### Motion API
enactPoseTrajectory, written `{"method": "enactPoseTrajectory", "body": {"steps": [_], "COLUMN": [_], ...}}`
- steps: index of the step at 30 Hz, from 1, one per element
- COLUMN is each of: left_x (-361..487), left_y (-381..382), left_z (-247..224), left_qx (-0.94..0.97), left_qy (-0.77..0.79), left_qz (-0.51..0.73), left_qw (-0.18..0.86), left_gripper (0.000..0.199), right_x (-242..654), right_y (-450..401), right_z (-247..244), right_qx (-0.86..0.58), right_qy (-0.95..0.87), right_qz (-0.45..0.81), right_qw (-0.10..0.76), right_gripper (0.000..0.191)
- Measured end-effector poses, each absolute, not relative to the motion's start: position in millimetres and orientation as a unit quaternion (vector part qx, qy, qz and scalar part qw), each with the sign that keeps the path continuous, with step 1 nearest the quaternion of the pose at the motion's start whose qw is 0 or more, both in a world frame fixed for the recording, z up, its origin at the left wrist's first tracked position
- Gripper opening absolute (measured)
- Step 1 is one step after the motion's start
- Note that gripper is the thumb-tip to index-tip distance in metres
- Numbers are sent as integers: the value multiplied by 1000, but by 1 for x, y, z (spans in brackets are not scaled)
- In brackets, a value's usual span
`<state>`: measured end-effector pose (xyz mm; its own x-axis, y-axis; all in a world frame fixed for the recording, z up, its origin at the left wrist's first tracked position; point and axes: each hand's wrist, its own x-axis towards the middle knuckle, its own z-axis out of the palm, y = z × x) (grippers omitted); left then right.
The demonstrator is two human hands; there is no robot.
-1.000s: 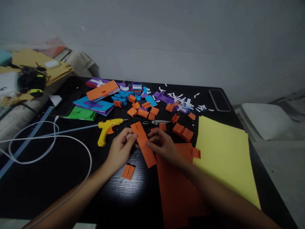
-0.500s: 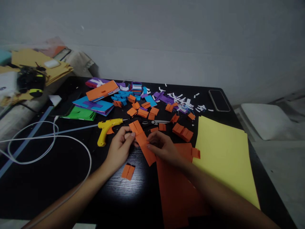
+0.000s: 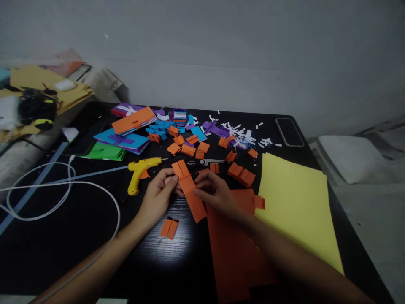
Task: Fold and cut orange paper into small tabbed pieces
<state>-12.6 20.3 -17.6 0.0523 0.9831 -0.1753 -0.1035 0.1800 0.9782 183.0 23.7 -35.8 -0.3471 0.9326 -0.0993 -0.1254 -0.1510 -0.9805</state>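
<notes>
A creased orange paper strip (image 3: 190,195) slants above the black table. My left hand (image 3: 160,190) pinches its left edge between thumb and fingers. At the strip's right edge, my right hand (image 3: 217,194) has its fingers bent and thumb near the paper; whether it grips the strip is unclear. Under my right forearm lies a large orange sheet (image 3: 234,245). A small folded orange piece (image 3: 169,228) rests below my left hand, and more folded orange pieces (image 3: 241,174) lie beyond my right hand.
A yellow glue gun (image 3: 137,173) and scissors (image 3: 207,161) lie beyond my hands. Yellow sheets (image 3: 297,207) and a phone (image 3: 289,132) are at the right. A white cable (image 3: 110,198) loops over the left side. Coloured paper stacks (image 3: 122,139) stand at the back left.
The strip has turned slightly more upright, and my right thumb has shifted a little along its edge. The whole view has moved slightly.
</notes>
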Motion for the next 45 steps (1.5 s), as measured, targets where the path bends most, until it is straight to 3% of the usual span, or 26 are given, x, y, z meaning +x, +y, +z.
{"method": "enactPoseTrajectory", "body": {"steps": [19,27,45], "left_x": [-13,-11,-12], "left_y": [19,14,15], "left_z": [-13,-17,-15], "left_qx": [475,543,587], "left_qy": [487,499,504], "left_qz": [453,419,426], "left_qw": [577,529,469], "left_gripper": [28,16,8], "right_x": [184,184,186], "right_y": [25,28,28], "right_z": [-40,-36,-33], "right_qx": [-416,-427,-419], "right_qy": [-505,-486,-524], "right_qz": [648,648,629], "right_qw": [390,402,393], "right_gripper": [37,21,14]}}
